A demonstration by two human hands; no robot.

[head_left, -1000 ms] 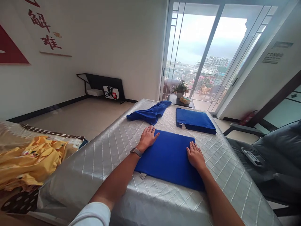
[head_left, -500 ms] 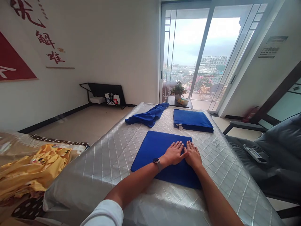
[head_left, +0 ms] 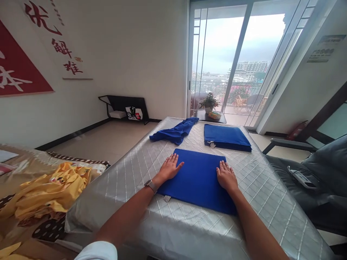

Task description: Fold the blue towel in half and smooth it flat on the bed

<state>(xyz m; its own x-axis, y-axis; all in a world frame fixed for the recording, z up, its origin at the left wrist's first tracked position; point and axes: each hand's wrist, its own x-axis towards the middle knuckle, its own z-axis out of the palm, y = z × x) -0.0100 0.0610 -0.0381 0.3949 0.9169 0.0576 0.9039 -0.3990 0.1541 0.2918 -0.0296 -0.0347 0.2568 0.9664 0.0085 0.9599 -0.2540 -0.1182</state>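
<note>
Had loads of room on the outer side of the left grip (head_left: 168,169), just bare quilted surface (head_left: 127,180) out to the edge. The right grip (head_left: 227,177) had open space on its outer side too, with the armchair (head_left: 322,180) past that edge. Between them was only the flat cloth (head_left: 199,180), so an easy low lane. Farther ahead, the crumpled cloth (head_left: 175,133) blocked left and the stack (head_left: 227,136) blocked right, with a bare gap between.
</note>
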